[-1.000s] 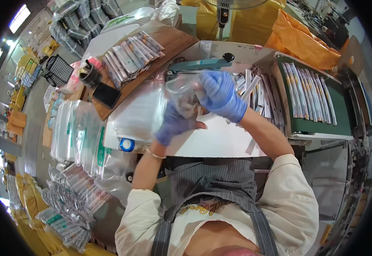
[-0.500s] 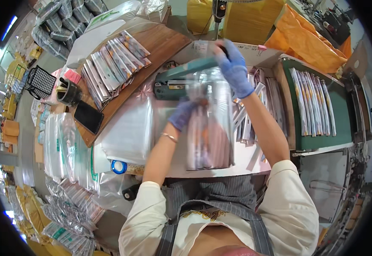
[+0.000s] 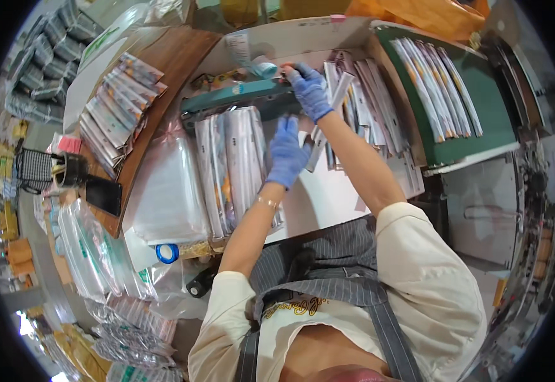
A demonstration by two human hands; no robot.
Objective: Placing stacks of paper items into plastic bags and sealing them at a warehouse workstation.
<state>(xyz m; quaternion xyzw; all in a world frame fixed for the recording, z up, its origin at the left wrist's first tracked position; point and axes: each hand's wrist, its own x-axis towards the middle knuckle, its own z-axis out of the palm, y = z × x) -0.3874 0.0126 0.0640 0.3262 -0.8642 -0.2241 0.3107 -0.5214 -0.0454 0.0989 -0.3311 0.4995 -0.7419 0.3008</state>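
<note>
both gloved hands at the sealer w/ a clear bag of packets

left hand [image 3: 287,153] lies flat, fingers released, on the bag [image 3: 230,169], whose top is under the sealer [image 3: 239,99]. right hand [image 3: 309,89] presses the sealer's end, fingers curled, prob. gripping it.

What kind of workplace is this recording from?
Likely a small packing workshop: a teal bar sealer clamps a clear bag of packets, rows of flat packets lie on the bench, and piles of plastic bags sit nearby.
</note>
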